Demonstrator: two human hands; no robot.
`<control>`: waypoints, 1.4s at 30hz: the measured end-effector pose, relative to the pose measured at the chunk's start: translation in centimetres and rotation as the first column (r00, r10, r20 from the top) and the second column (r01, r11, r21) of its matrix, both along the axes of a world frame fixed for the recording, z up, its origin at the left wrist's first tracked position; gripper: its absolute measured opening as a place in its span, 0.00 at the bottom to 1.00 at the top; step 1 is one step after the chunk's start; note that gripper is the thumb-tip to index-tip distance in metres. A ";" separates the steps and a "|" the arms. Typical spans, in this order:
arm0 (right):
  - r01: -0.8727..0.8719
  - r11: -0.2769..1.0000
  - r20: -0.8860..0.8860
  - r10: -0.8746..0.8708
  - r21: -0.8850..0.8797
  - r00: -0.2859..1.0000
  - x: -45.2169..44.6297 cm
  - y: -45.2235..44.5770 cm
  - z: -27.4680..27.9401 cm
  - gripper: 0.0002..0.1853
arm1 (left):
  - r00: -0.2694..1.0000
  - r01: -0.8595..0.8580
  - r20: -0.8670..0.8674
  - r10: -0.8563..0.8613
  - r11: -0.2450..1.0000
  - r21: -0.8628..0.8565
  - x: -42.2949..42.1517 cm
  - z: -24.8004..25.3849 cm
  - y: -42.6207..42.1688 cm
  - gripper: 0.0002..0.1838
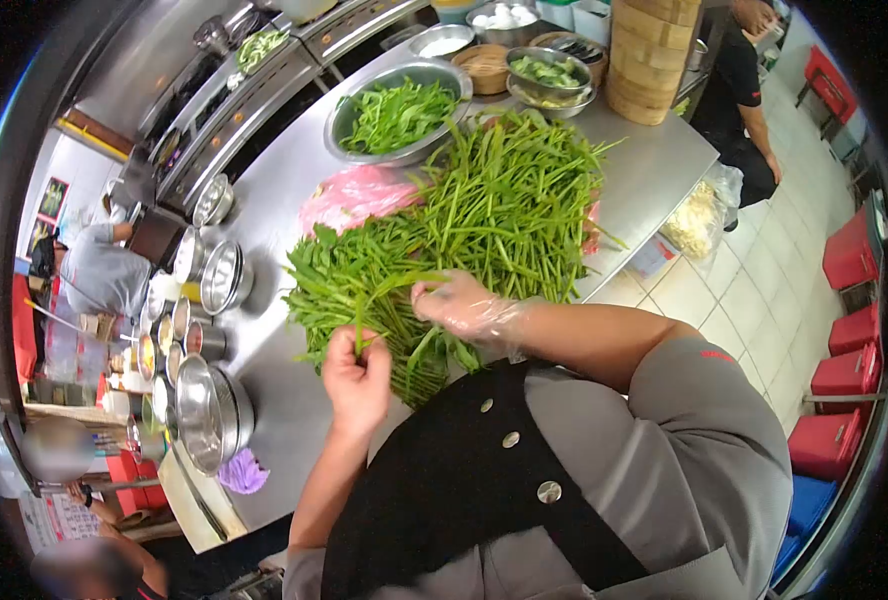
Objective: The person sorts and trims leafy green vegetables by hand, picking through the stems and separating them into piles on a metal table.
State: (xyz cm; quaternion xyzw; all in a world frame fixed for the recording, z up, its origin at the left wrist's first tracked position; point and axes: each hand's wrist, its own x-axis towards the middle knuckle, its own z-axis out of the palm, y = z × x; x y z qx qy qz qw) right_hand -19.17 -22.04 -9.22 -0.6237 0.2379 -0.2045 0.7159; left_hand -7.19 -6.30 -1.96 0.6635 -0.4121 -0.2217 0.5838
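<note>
A big heap of water spinach (509, 200), long green stems with narrow leaves, lies on the steel table in front of me. At its near side, my left hand (357, 375) is bare and closed, with a green stem poking up between thumb and fingers. My right hand (454, 305), in a clear plastic glove, pinches a leafy stem (419, 280) just to the right of it. Under and between the hands lies a bundle of stems (414, 370). Behind the heap stands a steel bowl (332, 135) holding loose green leaves. A pink plastic bag (354, 195) rests beside the heap.
Steel bowls (204, 415) and pots line the left side, near a knife (199, 490) on a cutting board (186, 515). Bamboo steamers (649, 60) stand at the back right. Co-workers (104, 265) are at the left; another person (729, 100) is at the right.
</note>
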 end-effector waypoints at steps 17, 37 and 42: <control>-0.181 0.977 -0.011 0.184 0.112 0.983 -9.7 -1.1 4.5 0.11 | 0.929 0.059 0.343 -0.137 0.972 0.228 10.1 1.6 -4.4 0.31; 0.076 0.179 -0.025 -0.504 -0.981 0.863 7.1 -20.8 23.6 0.18 | 0.451 -0.778 0.828 0.333 0.601 0.182 14.2 -10.6 14.4 0.19; -0.435 0.063 -0.408 -0.492 -0.898 0.770 14.3 -25.9 17.9 0.40 | 0.479 -0.782 0.808 0.343 0.585 0.216 14.1 -10.1 14.1 0.21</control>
